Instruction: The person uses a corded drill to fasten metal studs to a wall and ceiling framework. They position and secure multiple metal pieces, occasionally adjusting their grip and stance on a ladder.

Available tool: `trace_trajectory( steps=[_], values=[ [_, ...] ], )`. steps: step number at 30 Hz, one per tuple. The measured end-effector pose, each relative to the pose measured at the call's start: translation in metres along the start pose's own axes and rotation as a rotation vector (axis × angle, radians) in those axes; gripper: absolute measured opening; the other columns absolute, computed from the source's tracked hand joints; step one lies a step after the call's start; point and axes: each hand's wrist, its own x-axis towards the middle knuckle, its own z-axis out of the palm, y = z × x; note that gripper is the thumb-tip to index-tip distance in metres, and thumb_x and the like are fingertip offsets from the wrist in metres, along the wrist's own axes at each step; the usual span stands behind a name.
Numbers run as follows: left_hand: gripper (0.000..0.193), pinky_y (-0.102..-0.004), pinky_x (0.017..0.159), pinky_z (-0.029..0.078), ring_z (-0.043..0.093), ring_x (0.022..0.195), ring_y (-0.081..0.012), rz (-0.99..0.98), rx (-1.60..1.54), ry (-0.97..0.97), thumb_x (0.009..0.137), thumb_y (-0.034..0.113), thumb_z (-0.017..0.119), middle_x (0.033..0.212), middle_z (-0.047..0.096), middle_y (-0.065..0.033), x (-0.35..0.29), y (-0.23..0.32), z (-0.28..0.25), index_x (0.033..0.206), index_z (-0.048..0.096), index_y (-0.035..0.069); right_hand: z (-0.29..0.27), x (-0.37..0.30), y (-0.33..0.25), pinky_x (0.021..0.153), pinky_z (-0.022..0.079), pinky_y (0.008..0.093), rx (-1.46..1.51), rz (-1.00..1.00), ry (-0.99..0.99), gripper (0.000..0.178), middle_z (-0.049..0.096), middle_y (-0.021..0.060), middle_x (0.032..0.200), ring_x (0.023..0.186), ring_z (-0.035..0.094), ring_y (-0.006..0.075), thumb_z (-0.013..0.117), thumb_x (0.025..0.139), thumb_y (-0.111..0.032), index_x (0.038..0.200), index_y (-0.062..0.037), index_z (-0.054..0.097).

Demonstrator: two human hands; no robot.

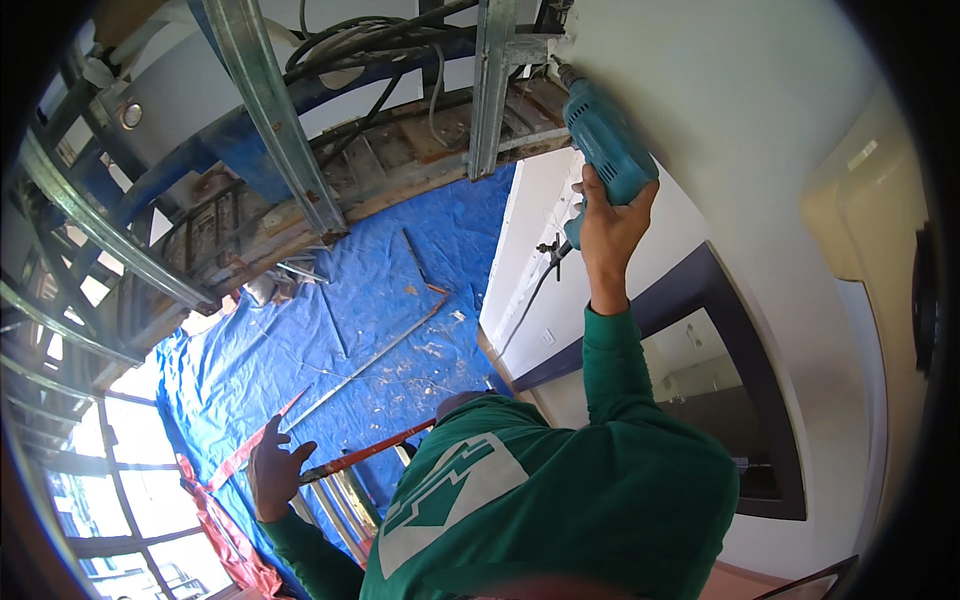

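Note:
My right hand [608,235] is raised high and wrapped round the handle of a teal power drill [612,145]. The drill points up and slightly left, its bit at the edge of the pale wall [680,60], near a short metal bracket [527,50]. Whether the bit touches the wall, I cannot tell. A dark cord [535,295] hangs from the drill's handle. Lower left, my left hand [275,468] has its fingers apart and holds nothing, beside the end of an orange ladder rail [370,450]. Green sleeves cover both arms.
Metal studs [270,110] and dark cables [380,40] run along the wooden ledge overhead. Below lies a blue tarp [400,350] with debris and a long metal strip [370,365]. A dark-framed opening [745,370] is at right, windows [90,480] at lower left.

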Motion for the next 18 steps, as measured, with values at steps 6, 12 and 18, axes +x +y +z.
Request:
trace_trajectory(
  steps=[6, 12, 18],
  values=[
    [0.09, -0.0474, 0.078, 0.058, 0.077, 0.091, -0.0342, 0.002, 0.007, -0.009, 0.077, 0.039, 0.098, 0.115, 0.081, -0.0142, 0.0, -0.002, 0.001, 0.154, 0.061, 0.011, -0.004, 0.004, -0.002, 0.063, 0.063, 0.0319, 0.085, 0.055, 0.005, 0.055, 0.076, 0.0187, 0.11, 0.08, 0.079, 0.023, 0.079, 0.1, -0.006, 0.141, 0.0029, 0.044],
    [0.089, -0.0482, 0.081, 0.058, 0.076, 0.095, -0.0348, -0.01, 0.002, 0.001, 0.078, 0.038, 0.097, 0.114, 0.08, -0.0139, -0.002, 0.0, 0.002, 0.154, 0.061, 0.011, -0.005, 0.011, -0.002, 0.059, 0.063, 0.0333, 0.277, 0.168, -0.048, 0.053, 0.075, 0.0183, 0.109, 0.076, 0.078, 0.0235, 0.077, 0.101, -0.006, 0.142, 0.0015, 0.045],
    [0.087, -0.0488, 0.084, 0.057, 0.075, 0.098, -0.0361, -0.009, -0.008, 0.025, 0.078, 0.038, 0.097, 0.111, 0.079, -0.0132, -0.004, -0.004, 0.004, 0.152, 0.062, 0.01, 0.005, 0.008, -0.001, 0.059, 0.062, 0.0325, 0.233, 0.105, 0.01, 0.055, 0.076, 0.0183, 0.11, 0.075, 0.078, 0.0235, 0.077, 0.1, -0.007, 0.144, 0.001, 0.044]
  ],
)
